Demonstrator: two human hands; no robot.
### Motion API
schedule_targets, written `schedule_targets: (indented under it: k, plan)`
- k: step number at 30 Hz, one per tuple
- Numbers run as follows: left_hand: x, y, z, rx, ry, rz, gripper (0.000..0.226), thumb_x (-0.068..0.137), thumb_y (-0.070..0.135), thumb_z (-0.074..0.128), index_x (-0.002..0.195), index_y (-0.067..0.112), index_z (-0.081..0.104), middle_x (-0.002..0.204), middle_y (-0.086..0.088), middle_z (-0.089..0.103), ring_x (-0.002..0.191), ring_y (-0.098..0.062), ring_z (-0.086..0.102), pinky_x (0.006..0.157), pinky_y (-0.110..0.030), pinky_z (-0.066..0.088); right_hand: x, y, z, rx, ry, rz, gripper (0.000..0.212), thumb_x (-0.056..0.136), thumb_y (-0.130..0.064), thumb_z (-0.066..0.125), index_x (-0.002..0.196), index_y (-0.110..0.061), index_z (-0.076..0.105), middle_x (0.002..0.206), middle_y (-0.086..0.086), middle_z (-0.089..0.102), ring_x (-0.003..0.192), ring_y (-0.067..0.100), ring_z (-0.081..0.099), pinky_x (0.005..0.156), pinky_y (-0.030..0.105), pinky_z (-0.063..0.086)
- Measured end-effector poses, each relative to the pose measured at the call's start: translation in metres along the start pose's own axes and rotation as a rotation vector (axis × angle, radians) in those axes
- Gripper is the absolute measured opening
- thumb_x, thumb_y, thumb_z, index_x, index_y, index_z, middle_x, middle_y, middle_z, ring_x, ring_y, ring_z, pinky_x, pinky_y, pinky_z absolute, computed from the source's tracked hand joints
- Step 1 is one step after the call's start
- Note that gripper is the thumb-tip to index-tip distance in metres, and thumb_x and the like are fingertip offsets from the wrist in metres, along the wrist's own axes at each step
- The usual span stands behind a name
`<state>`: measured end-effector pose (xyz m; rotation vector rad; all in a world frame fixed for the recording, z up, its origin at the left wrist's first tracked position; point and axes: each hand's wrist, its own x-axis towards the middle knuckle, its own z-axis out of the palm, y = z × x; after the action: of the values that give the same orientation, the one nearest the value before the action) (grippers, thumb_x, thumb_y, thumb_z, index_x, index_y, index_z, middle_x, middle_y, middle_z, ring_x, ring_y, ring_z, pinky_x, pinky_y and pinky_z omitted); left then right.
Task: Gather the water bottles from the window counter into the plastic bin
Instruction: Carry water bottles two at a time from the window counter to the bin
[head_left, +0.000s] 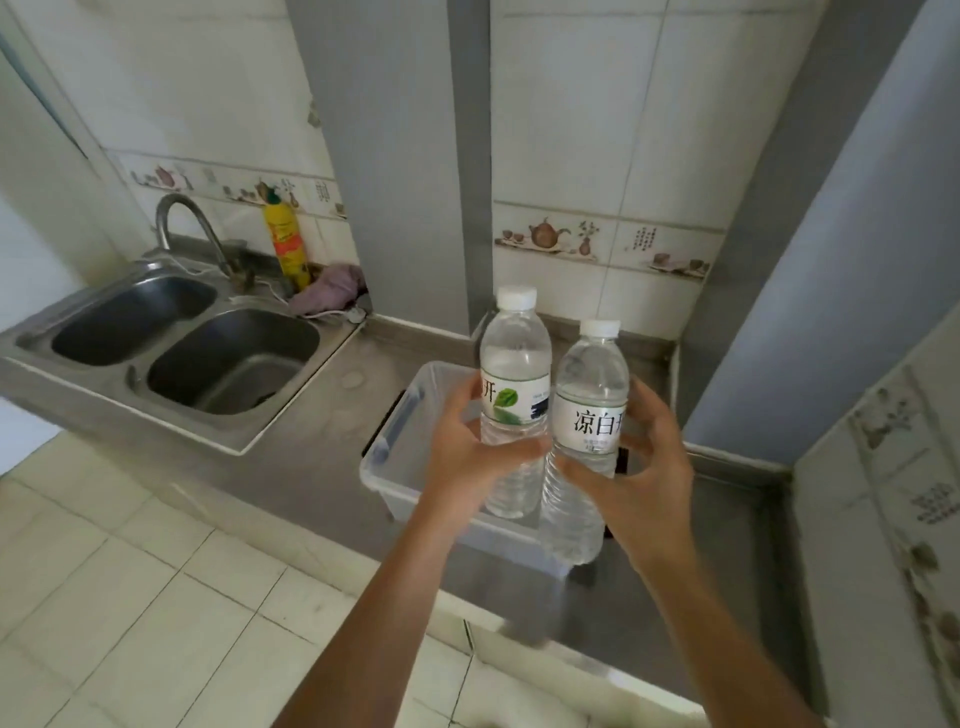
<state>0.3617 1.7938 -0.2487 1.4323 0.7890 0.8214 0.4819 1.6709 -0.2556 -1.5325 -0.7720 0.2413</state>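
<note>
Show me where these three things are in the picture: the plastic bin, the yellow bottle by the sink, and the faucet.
plastic bin (395, 415): head view, on its left rim.
yellow bottle (285, 244): head view, on the middle of its body.
faucet (184, 208): head view, on the curved top of its spout.

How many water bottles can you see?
2. One water bottle is in the left hand, the other bottle in the right hand, both above the plastic bin. The hands may hide more.

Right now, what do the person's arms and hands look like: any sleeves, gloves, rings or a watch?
Both forearms are bare as far as the frame shows, with no sleeve edge in view. The left hand and right hand wear no gloves, and no ring, watch or wristband is visible.
</note>
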Motion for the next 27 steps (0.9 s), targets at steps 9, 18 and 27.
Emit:
schedule_targets:
  k: [9,18,27]
  plan:
    - [0.103,-0.067,0.010,0.122,-0.157,-0.106,0.069,0.058,0.001,0.093,0.108,0.034,0.058,0.101,0.020,0.074,0.094,0.003,0.071,0.074,-0.018,0.058,0.065,0.061,0.038,-0.053,0.090,0.130,0.091,0.060,-0.008,0.091,0.137,-0.026,0.045,0.120,-0.018,0.059,0.105,-0.004,0.060,0.078,0.013,0.053]
    - [0.128,-0.103,0.031,0.234,-0.094,-0.063,0.072,0.050,0.010,0.098,0.101,0.035,0.054,0.100,0.019,0.066,0.089,0.009,0.065,0.076,-0.012,0.053,0.087,0.101,0.053,-0.167,0.174,0.111,0.091,0.062,0.000,0.088,0.127,-0.049,0.047,0.119,-0.025,0.060,0.107,-0.006,0.059,0.089,0.019,0.051]
    - [0.132,-0.123,0.038,0.256,-0.099,-0.126,0.075,0.047,0.003,0.097,0.098,0.022,0.046,0.100,0.004,0.059,0.086,0.003,0.062,0.067,-0.003,0.046,0.086,0.122,0.060,-0.337,0.193,0.241,0.079,0.061,-0.020,0.090,0.116,-0.046,0.040,0.118,-0.008,0.058,0.100,0.006,0.060,0.084,0.030,0.053]
